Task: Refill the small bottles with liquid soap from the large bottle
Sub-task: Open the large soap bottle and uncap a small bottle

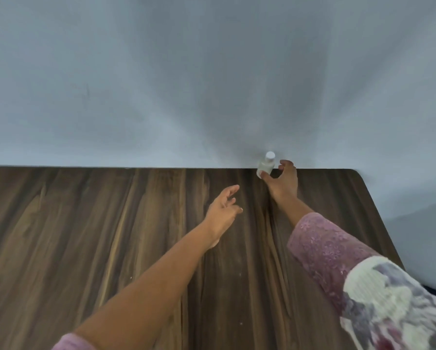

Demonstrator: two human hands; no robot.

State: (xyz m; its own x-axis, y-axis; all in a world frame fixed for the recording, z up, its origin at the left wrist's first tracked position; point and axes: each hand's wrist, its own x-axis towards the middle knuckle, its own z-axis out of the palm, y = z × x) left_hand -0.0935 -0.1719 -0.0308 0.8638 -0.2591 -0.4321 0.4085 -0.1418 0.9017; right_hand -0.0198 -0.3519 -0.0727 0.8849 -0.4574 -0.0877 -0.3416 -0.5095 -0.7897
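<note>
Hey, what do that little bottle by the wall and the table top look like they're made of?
The small bottle looks like plastic: a pale, slightly see-through body under an opaque white cap, though it is too small to be sure. The table looks like wood or wood-look laminate: dark brown streaked grain, smooth and matte.

White-capped small bottle (265,168) at table's (110,223) far edge, R hand (283,184) at its 4 o'clock w/ thumb on base, L hand (222,210) at 7 o'clock, fingers loose
</note>
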